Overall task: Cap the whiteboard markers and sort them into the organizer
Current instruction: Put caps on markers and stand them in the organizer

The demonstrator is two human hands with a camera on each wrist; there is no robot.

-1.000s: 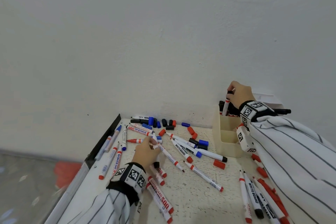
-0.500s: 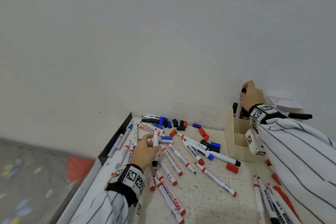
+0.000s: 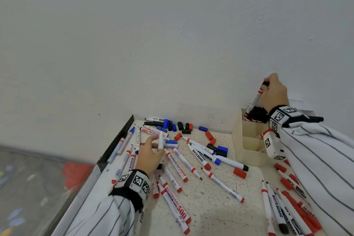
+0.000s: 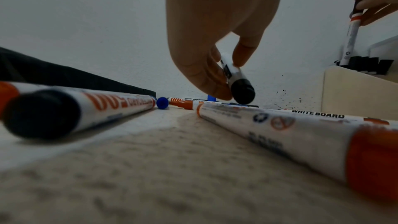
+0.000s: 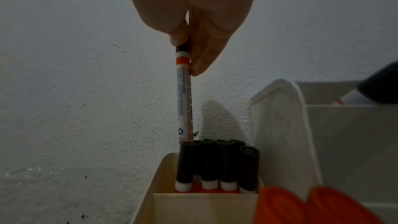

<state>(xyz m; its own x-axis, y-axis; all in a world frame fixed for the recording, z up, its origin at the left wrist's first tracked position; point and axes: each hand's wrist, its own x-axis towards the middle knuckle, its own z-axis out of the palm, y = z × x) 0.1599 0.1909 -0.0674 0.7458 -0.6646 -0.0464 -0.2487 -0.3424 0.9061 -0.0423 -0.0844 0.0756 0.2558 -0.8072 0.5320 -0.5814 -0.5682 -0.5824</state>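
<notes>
My right hand (image 3: pixel 273 92) pinches the black cap of a white marker (image 5: pixel 184 98) and holds it upright over the back compartment of the beige organizer (image 3: pixel 249 157). The marker's lower end sits among several black-capped markers (image 5: pixel 217 163) standing there. My left hand (image 3: pixel 151 151) pinches a white marker with a black end (image 4: pixel 235 79), tilted just above the table. In the head view that marker (image 3: pixel 160 140) sticks up past my fingers. Many markers and loose caps lie scattered on the speckled tabletop (image 3: pixel 210 212).
A white wall runs along the back of the table. A black rail (image 3: pixel 115 149) edges the table's left side. Loose red, blue and black caps (image 3: pixel 183 127) lie near the wall. More markers (image 3: pixel 283 207) crowd the near right, under my right sleeve.
My left hand has lifted a white marker off the pile. My right hand stays over the organizer's back compartment, holding its marker upright and a little higher.
</notes>
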